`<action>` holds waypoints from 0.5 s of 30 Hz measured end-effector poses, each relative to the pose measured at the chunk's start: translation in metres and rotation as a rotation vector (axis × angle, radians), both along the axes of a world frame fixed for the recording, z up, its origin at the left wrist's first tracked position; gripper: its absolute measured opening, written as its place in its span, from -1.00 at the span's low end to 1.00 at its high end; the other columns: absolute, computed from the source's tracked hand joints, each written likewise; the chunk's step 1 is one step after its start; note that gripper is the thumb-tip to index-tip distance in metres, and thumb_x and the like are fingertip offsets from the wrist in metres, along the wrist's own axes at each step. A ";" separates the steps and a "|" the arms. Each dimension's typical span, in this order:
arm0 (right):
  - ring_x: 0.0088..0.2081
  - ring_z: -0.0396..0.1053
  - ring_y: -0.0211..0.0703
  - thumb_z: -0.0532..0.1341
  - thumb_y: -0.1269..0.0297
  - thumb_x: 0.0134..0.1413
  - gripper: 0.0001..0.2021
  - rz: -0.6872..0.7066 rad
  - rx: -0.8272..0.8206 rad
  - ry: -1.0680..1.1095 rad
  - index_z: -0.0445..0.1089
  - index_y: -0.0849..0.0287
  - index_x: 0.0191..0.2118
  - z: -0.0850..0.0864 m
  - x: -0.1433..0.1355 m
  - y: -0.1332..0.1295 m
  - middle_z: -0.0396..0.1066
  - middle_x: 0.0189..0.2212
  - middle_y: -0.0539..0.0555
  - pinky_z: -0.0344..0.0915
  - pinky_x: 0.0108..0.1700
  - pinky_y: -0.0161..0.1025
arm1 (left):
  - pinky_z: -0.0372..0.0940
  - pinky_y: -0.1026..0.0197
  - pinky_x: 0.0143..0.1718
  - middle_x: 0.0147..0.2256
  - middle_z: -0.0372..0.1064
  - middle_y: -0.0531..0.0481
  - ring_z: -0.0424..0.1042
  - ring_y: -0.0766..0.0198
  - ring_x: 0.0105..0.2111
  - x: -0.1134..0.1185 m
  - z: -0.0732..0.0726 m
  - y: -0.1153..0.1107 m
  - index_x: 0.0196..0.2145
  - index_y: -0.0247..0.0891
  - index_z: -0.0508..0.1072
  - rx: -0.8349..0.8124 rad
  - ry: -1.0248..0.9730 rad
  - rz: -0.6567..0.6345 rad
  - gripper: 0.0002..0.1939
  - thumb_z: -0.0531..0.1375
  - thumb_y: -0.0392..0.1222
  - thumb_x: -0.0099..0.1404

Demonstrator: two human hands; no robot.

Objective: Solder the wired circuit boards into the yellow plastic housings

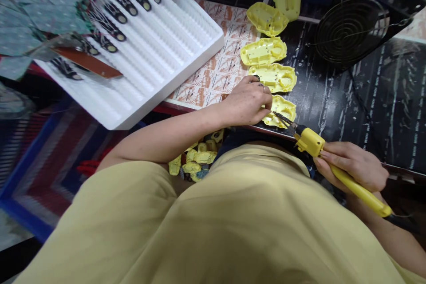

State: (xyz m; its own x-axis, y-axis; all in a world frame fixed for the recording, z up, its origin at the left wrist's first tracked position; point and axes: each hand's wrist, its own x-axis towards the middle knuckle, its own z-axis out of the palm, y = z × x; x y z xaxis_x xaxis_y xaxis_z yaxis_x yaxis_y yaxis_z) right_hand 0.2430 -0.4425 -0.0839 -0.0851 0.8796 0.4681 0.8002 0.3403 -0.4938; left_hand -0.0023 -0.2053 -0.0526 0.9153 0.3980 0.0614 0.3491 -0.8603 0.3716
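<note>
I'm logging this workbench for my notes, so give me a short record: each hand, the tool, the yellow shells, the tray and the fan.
Left hand: fingers over the nearest yellow shell; grip unclear
Right hand: wrapped around the yellow tool
Tool tip: over the nearest yellow shell; contact unclear
Other yellow shells: four, beyond the nearest one
White tray: left of the shells, bearing black parts with wires
Black fan: right of the shells

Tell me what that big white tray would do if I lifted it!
The white tray is probably light, since it looks like foam. It seems thick, so maybe stiff. The black parts lying on it might slide if it tilts.
</note>
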 end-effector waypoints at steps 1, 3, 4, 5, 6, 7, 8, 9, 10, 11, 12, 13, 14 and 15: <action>-0.28 0.65 -0.13 0.36 0.18 0.39 -0.86 0.020 -0.003 -0.029 0.59 0.07 -0.24 0.000 0.002 -0.001 0.65 -0.30 0.05 0.66 -0.19 -0.22 | 0.19 -0.18 0.32 -0.17 0.69 -0.07 0.58 0.06 -0.11 0.000 0.000 0.000 -0.30 -0.16 0.68 0.009 0.002 -0.001 -0.74 0.16 -0.18 0.36; -0.28 0.65 -0.12 0.32 0.20 0.42 -0.85 0.057 0.068 -0.069 0.59 0.07 -0.22 0.001 0.005 -0.002 0.65 -0.29 0.06 0.67 -0.19 -0.19 | 0.20 -0.17 0.32 -0.17 0.68 -0.07 0.58 0.07 -0.11 0.000 0.000 0.000 -0.31 -0.17 0.67 0.025 0.009 -0.004 -0.74 0.15 -0.19 0.36; -0.29 0.65 -0.12 0.30 0.20 0.43 -0.84 0.049 0.094 -0.072 0.59 0.07 -0.23 0.001 0.006 -0.002 0.65 -0.31 0.06 0.67 -0.22 -0.19 | 0.20 -0.16 0.31 -0.17 0.68 -0.07 0.58 0.08 -0.12 0.000 0.000 0.000 -0.31 -0.17 0.66 0.029 0.012 -0.007 -0.73 0.14 -0.19 0.37; -0.30 0.64 -0.12 0.29 0.20 0.44 -0.82 0.041 0.111 -0.072 0.58 0.06 -0.24 0.002 0.006 -0.002 0.64 -0.32 0.05 0.67 -0.24 -0.19 | 0.21 -0.16 0.31 -0.17 0.68 -0.07 0.58 0.08 -0.12 0.000 0.000 0.000 -0.31 -0.18 0.66 0.032 0.013 -0.009 -0.73 0.13 -0.19 0.38; -0.31 0.64 -0.11 0.28 0.20 0.44 -0.82 0.040 0.114 -0.075 0.58 0.06 -0.24 0.003 0.007 -0.002 0.64 -0.33 0.05 0.67 -0.24 -0.19 | 0.21 -0.16 0.31 -0.17 0.68 -0.07 0.58 0.08 -0.12 0.000 0.000 0.000 -0.31 -0.18 0.65 0.034 0.012 -0.013 -0.73 0.13 -0.19 0.38; -0.30 0.64 -0.11 0.28 0.22 0.43 -0.83 0.048 0.106 -0.080 0.58 0.06 -0.23 0.003 0.007 -0.002 0.64 -0.32 0.05 0.67 -0.24 -0.19 | 0.21 -0.16 0.31 -0.17 0.68 -0.07 0.58 0.08 -0.12 0.000 0.001 0.000 -0.31 -0.17 0.65 0.036 0.011 -0.015 -0.73 0.13 -0.19 0.39; -0.29 0.65 -0.11 0.29 0.25 0.42 -0.86 0.060 0.090 -0.084 0.58 0.06 -0.21 0.004 0.006 -0.001 0.65 -0.30 0.05 0.68 -0.22 -0.19 | 0.21 -0.16 0.31 -0.18 0.68 -0.07 0.58 0.08 -0.12 0.000 0.001 0.000 -0.31 -0.17 0.65 0.039 0.010 -0.017 -0.72 0.12 -0.19 0.40; -0.27 0.65 -0.11 0.30 0.28 0.41 -0.90 0.078 0.069 -0.089 0.58 0.07 -0.18 0.006 0.006 -0.001 0.66 -0.28 0.06 0.68 -0.20 -0.18 | 0.21 -0.17 0.31 -0.18 0.68 -0.07 0.58 0.08 -0.12 0.000 0.000 0.000 -0.32 -0.17 0.64 0.044 0.012 -0.016 -0.72 0.12 -0.19 0.40; -0.26 0.66 -0.11 0.32 0.31 0.39 -0.93 0.092 0.062 -0.089 0.58 0.07 -0.17 0.007 0.005 0.000 0.66 -0.26 0.05 0.68 -0.19 -0.18 | 0.21 -0.17 0.30 -0.19 0.68 -0.07 0.58 0.08 -0.12 0.000 0.000 0.000 -0.32 -0.17 0.64 0.049 0.015 -0.014 -0.72 0.12 -0.19 0.40; -0.26 0.66 -0.11 0.34 0.33 0.37 -0.96 0.105 0.064 -0.091 0.57 0.07 -0.16 0.009 0.005 0.000 0.66 -0.26 0.05 0.68 -0.18 -0.18 | 0.21 -0.17 0.30 -0.19 0.67 -0.07 0.58 0.07 -0.12 0.001 0.000 0.000 -0.33 -0.18 0.64 0.053 0.017 -0.012 -0.72 0.12 -0.18 0.40; -0.26 0.66 -0.11 0.35 0.34 0.35 -0.97 0.114 0.068 -0.094 0.57 0.07 -0.16 0.011 0.005 0.001 0.66 -0.26 0.04 0.68 -0.19 -0.18 | 0.21 -0.18 0.30 -0.19 0.67 -0.07 0.58 0.07 -0.12 0.001 -0.001 0.000 -0.33 -0.18 0.64 0.057 0.017 -0.012 -0.73 0.13 -0.18 0.39; -0.26 0.66 -0.11 0.36 0.34 0.35 -0.97 0.117 0.077 -0.094 0.57 0.07 -0.16 0.012 0.005 0.001 0.66 -0.27 0.04 0.68 -0.20 -0.19 | 0.21 -0.18 0.30 -0.19 0.67 -0.07 0.58 0.07 -0.12 0.001 -0.001 0.000 -0.33 -0.18 0.63 0.059 0.015 -0.011 -0.73 0.13 -0.18 0.39; -0.27 0.65 -0.11 0.35 0.33 0.36 -0.97 0.117 0.088 -0.090 0.56 0.06 -0.16 0.013 0.005 0.002 0.65 -0.27 0.04 0.67 -0.21 -0.19 | 0.21 -0.18 0.30 -0.19 0.67 -0.06 0.57 0.08 -0.12 0.001 -0.002 0.000 -0.33 -0.17 0.63 0.060 0.010 -0.011 -0.74 0.14 -0.17 0.39; -0.28 0.65 -0.12 0.34 0.31 0.38 -0.97 0.112 0.109 -0.083 0.56 0.06 -0.16 0.014 0.006 0.002 0.65 -0.29 0.04 0.66 -0.23 -0.20 | 0.21 -0.17 0.30 -0.20 0.67 -0.05 0.57 0.08 -0.12 0.001 -0.002 0.000 -0.34 -0.17 0.63 0.059 0.004 -0.011 -0.74 0.14 -0.17 0.39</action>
State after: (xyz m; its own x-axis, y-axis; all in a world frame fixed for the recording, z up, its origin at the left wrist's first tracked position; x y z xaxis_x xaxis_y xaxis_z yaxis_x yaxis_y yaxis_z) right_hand 0.2489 -0.4404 -0.0698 -0.2218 0.8070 0.5473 0.7907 0.4773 -0.3833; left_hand -0.0017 -0.2056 -0.0545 0.9200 0.3834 0.0810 0.3406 -0.8846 0.3186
